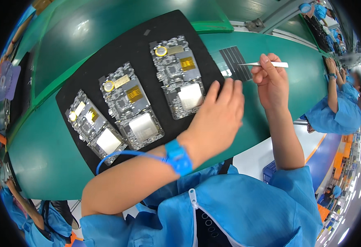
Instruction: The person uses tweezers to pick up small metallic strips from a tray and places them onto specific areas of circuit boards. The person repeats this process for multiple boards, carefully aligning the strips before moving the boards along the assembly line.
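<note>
My right hand (272, 80) grips a pair of tweezers (280, 64), whose thin tip points left over a clear sheet with dark strips (231, 57). My left hand (219, 115) reaches across the right edge of a black mat (143, 45). Its fingers are stretched out, with the tips beside the near edge of the sheet; whether they touch it, I cannot tell. Three circuit boards lie on the mat: the right one (172, 68) nearest my left hand, a middle one (125, 96), and a left one (86, 119). Each carries a round yellow-rimmed part and a silver metal plate.
A blue wrist strap (178, 157) circles my left wrist, its cord (127, 152) trailing over the mat's near edge. Beneath the mat is a green tabletop (36, 164). A green-edged ledge (217, 26) runs along the back. Co-workers in blue sit at right (336, 107) and lower left.
</note>
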`<control>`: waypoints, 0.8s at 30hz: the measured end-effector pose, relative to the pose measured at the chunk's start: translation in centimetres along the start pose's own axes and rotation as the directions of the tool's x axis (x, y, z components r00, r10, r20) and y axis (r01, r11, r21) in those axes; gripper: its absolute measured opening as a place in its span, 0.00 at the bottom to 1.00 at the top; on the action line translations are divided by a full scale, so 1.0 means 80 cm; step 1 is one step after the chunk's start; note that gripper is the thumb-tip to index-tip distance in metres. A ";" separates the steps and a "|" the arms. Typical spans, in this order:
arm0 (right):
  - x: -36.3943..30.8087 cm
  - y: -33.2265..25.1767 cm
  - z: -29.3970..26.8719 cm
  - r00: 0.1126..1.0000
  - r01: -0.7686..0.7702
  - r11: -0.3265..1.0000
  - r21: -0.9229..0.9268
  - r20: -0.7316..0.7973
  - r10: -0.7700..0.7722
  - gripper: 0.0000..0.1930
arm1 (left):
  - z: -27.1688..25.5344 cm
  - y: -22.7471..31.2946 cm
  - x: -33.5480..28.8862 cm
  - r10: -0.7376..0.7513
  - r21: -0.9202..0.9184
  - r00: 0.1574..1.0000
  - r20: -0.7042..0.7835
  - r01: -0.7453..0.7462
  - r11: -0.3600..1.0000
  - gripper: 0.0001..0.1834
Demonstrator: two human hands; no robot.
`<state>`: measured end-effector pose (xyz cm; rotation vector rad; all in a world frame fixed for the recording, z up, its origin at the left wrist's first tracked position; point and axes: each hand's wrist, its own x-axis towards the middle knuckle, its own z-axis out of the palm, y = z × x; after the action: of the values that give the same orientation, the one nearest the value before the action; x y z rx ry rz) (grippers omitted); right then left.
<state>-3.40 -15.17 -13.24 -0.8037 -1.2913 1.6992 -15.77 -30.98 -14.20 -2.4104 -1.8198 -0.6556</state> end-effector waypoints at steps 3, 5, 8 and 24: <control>-0.013 0.000 0.040 0.998 -0.048 0.998 0.052 0.047 0.045 0.10 | -0.062 0.018 -0.051 -0.126 0.001 0.985 0.115 0.127 0.992 0.33; -0.024 0.003 0.069 0.994 -0.083 0.994 0.066 0.074 0.078 0.11 | -0.098 0.020 -0.089 -0.338 0.121 0.921 0.195 0.319 0.940 0.34; -0.047 0.017 0.122 0.979 -0.145 0.983 0.110 0.160 0.127 0.13 | -0.109 0.012 -0.135 -0.485 0.380 0.864 0.132 0.408 0.830 0.35; -0.093 0.053 0.203 0.930 -0.176 0.975 -0.133 0.303 0.209 0.12 | -0.080 -0.018 -0.185 -0.312 0.381 0.949 -0.035 0.301 0.874 0.25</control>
<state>-15.13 -29.33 -12.97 -0.7595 -1.5708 1.9921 -22.23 -45.83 -14.06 -1.9111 -2.1294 -0.2436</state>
